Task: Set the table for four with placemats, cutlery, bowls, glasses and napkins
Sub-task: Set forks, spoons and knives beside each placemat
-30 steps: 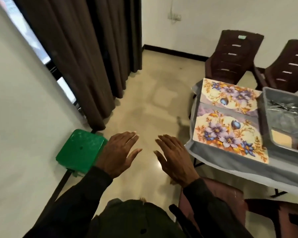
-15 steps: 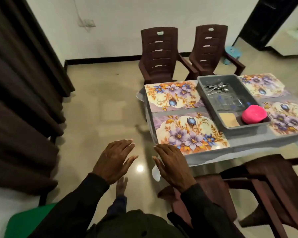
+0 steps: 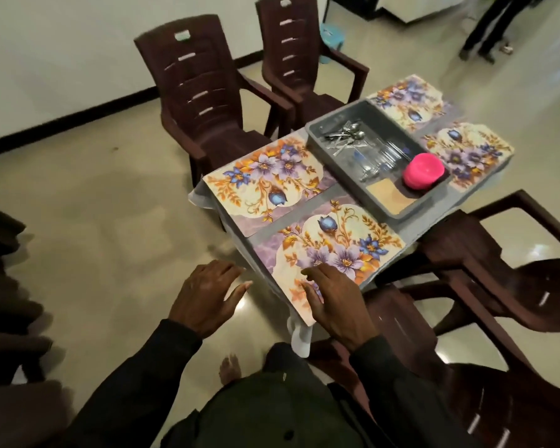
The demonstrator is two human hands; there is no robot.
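**Empty hands at the near corner: mats down, tray not yet unloaded**

Neither hand holds anything. The left hand [image 3: 207, 299] hangs with its fingers straight and spread over the floor, just off the tabletop's near-left corner. The right hand [image 3: 337, 305] is flat, fingers loosely extended, over the near corner of the closest placemat [image 3: 330, 247]. Whether it presses the mat or hovers just above it cannot be told.

The table [image 3: 345, 193] is small and wears a grey cover, with a white cloth [image 3: 299, 334] drooping below its near corner. Dark brown plastic chairs stand around it: two at the far side [image 3: 201, 101] and others crowded at the near-right side [image 3: 498, 263]. A grey tray [image 3: 414, 212] sits across the middle of the tabletop, between the mats.

A second placemat [image 3: 265, 179] lies at the far-left corner. A third placemat [image 3: 408, 101] and a fourth placemat [image 3: 469, 153] cover the right end. All four carry the same print of purple and blue flowers with orange leaves on cream. They look glossy and stiff and lie flat.

In the tray's near end are stacked pink bowls [image 3: 422, 171], with tan napkins [image 3: 392, 192] beside them. Clear glasses [image 3: 379, 156] lie in the middle, too faint to count. The cutlery [image 3: 345, 134], spoons and forks, is heaped at the far end.

The placemat step looks finished, apart perhaps from a last straightening of the closest mat. The next move is probably a reach into the tray, which the right hand is nearer to. It would need to pass over the closest mat without dragging it off the corner.
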